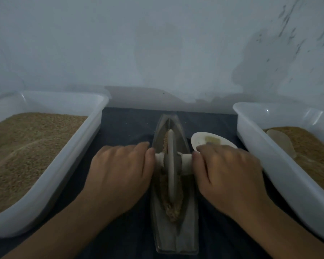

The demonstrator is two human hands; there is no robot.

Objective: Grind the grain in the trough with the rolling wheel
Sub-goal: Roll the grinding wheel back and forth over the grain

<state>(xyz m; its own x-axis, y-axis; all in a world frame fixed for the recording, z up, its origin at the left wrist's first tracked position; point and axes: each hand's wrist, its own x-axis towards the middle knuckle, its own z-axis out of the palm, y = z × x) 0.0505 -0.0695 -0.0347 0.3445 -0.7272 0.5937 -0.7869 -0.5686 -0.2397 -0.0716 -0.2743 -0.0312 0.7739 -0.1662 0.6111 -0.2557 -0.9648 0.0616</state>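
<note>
A grey boat-shaped trough (176, 238) lies lengthwise on the dark cloth in front of me. Brown grain (173, 212) fills its groove. The rolling wheel (171, 165), a thin grey disc on a white axle, stands upright in the groove near the middle. My left hand (120, 171) lies palm down over the axle's left end, fingers curled round it. My right hand (230, 169) covers the axle's right end in the same way. Both handle ends are hidden under the hands.
A white tray (94, 124) heaped with brown grain stands at the left. Another white tray (254, 139) at the right holds grain and a pale scoop (281, 143). A small white dish (208, 139) sits just right of the trough. A grey wall rises behind.
</note>
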